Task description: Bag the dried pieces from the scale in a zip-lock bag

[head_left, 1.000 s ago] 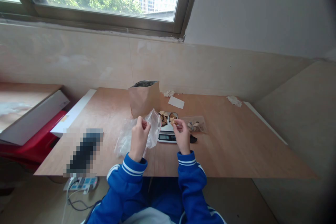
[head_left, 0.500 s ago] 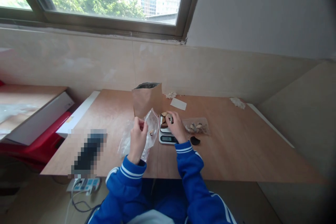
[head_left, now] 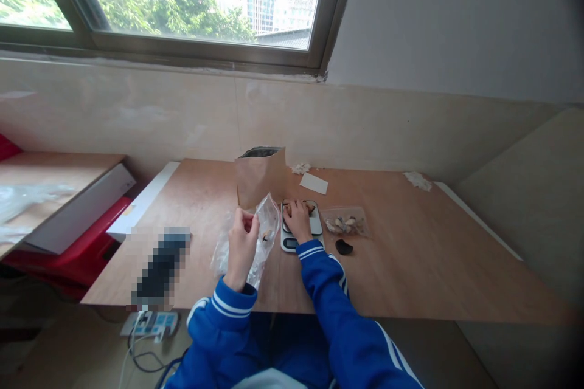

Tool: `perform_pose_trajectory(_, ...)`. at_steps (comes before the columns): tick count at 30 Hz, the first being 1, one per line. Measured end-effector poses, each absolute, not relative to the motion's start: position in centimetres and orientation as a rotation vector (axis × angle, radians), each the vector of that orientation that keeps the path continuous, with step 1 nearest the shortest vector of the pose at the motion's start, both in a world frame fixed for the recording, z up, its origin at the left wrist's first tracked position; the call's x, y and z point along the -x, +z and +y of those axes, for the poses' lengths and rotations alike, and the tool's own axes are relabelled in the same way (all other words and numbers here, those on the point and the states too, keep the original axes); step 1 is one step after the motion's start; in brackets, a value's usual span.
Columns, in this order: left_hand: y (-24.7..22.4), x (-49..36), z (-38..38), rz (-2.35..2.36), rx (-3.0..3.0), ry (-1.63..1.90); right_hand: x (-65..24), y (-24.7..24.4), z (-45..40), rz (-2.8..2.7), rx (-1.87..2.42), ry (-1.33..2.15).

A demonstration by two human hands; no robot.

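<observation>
The person's left hand (head_left: 243, 246) pinches the upper edge of a limp, clear plastic bag (head_left: 263, 250), which lies at eight o'clock from a white, flat kitchen scale (head_left: 316, 226) with a dark display. The right hand (head_left: 298, 222) is over the scale's platform, covering most of a small heap of dried, brown-edged slices (head_left: 312, 207); whether its fingers grip one cannot be told. The slices look light, stiff and probably brittle, so a gentle fingertip hold on their edges should suit. The bag seems soft and slippery, best held by its rim. From the scale, an upright brown paper pouch (head_left: 261, 179) stands at eleven o'clock, and a black, curved piece (head_left: 344, 247) lies on the wooden counter (head_left: 410, 261) at four.
</observation>
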State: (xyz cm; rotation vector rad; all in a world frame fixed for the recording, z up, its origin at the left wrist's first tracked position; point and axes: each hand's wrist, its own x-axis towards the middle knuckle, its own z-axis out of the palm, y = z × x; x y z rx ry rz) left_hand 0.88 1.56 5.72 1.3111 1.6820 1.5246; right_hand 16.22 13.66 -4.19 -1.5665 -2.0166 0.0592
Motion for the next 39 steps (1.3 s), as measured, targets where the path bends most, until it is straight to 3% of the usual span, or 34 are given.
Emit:
perform_pose_trajectory(5, 5.6, -0.9, 1.4, 1.655, -1.284, 1.551, -16.7, -2.8, 13.1, -1.820, 1.394, 0.215)
perform_pose_trajectory(10, 4.6, -1.1, 2.0, 1.654, -1.246, 1.542, -15.5, 3.6, 10.7, -1.368, 1.253, 0.459)
perform_pose_trajectory(16, 4.1, -2.1, 3.1, 1.559, -1.213, 1.576, -12.9, 7.8, 8.4, -1.470, 1.217, 0.536)
perform_pose_trajectory(25, 4.1, -2.8, 2.9, 1.347, -0.952, 1.622, -13.0, 7.7, 7.1, -1.531, 1.321, 0.580)
perform_pose_trajectory(29, 3.8, -2.7, 2.9, 1.301, -0.793, 1.683, -13.8, 6.9, 7.8, -1.653, 1.314, 0.406)
perform_pose_trajectory(35, 3.7, -2.0, 2.7, 1.270, -0.795, 1.734, -18.1, 0.7, 12.2, -1.666, 1.589, 0.157)
perform_pose_trajectory(39, 3.8, -1.8, 2.5, 1.264, -0.810, 1.756, -20.2, -3.3, 13.3, -1.823, 1.802, 0.186)
